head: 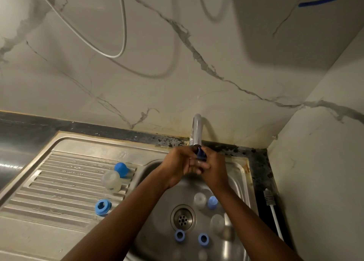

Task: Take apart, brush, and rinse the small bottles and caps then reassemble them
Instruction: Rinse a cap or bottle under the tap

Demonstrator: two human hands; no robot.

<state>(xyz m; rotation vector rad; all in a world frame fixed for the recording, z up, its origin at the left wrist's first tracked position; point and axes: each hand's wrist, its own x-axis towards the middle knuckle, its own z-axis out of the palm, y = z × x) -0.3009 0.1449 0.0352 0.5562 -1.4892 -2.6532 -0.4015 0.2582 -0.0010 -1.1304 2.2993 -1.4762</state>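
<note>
Drainboard, centre left of the frame: you have a clear bottle lying on the ribs, touching a blue cap behind it; a blue ring sits lower, apart.
Basin, lower centre: around the drain you have two clear bottles, a second blue cap and two blue rings.
Dark counter, right: a white cable.

Dark blue piece mostly hidden by fingers (shape unclear), tap outlet covered, forearms cropped below.
</note>
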